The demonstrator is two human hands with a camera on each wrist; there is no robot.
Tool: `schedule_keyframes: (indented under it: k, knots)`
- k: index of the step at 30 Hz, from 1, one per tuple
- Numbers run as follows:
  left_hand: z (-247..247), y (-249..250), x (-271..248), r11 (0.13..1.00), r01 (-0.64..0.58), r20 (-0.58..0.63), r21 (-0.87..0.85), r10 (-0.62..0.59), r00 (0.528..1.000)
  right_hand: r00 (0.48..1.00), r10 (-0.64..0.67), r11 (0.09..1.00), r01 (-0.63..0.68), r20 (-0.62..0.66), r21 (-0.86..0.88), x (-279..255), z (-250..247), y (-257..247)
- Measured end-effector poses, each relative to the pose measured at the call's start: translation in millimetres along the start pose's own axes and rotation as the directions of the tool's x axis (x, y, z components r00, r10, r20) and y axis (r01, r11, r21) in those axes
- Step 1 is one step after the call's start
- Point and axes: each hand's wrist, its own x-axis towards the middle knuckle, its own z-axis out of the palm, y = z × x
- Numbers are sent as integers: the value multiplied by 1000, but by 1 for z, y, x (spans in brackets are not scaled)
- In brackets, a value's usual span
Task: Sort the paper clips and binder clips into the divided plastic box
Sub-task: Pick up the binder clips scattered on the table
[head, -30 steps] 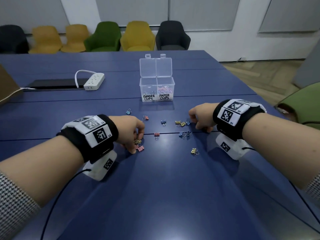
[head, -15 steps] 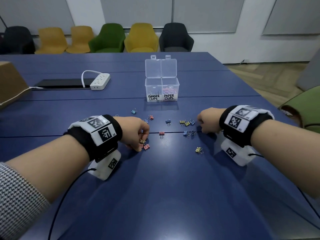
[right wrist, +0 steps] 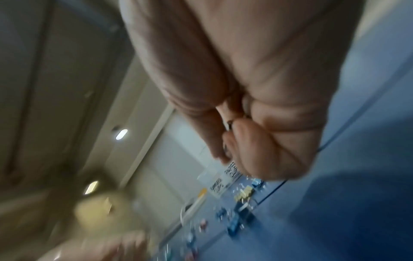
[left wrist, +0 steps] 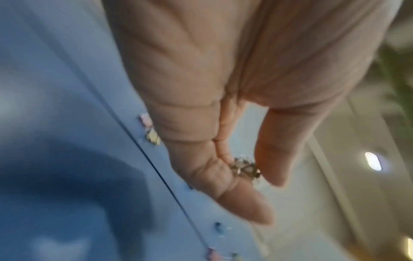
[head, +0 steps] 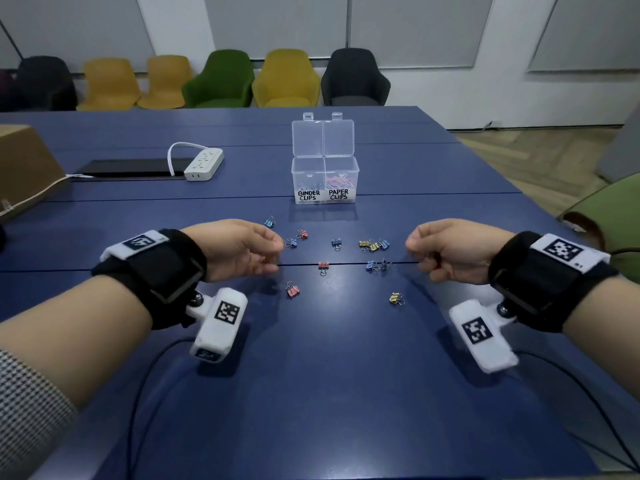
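The clear divided box (head: 325, 168) stands open at mid-table, labelled BINDER CLIPS on the left and PAPER CLIPS on the right, with clips in both halves. Several small coloured binder clips (head: 373, 244) lie scattered in front of it. A pink clip (head: 292, 291) and a yellow clip (head: 395, 298) lie nearest me. My left hand (head: 273, 252) is raised off the table and pinches a gold binder clip (left wrist: 245, 169) between thumb and fingers. My right hand (head: 415, 252) is curled into a fist, and a bit of clip wire (right wrist: 230, 121) shows inside it.
A white power strip (head: 204, 164) and a black panel lie at the back left, beside a cardboard box (head: 24, 168). A green chair (head: 609, 209) stands past the table's right edge. A row of chairs lines the far wall.
My left hand has lifted off the table with the gold clip, leaving the pink clip behind. Both hands have turned their palms inward and risen slightly.
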Motion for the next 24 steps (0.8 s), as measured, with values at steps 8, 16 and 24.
schedule_keyframes:
  k: [8, 16, 24]
  knots:
    - [0, -5, -14, 905, 162, 123, -392, -123, 985, 997, 9, 801, 41, 81, -597, -9, 18, -6]
    - [32, -3, -6, 591, 123, -141, 797, -16, 990, 992, -71, 526, 124, 103, -842, -15, 32, -11]
    - [56, 0, -2, 170, 67, -50, 983, -106, 993, 985, -5, 290, 166, 172, -942, -5, 42, -7]
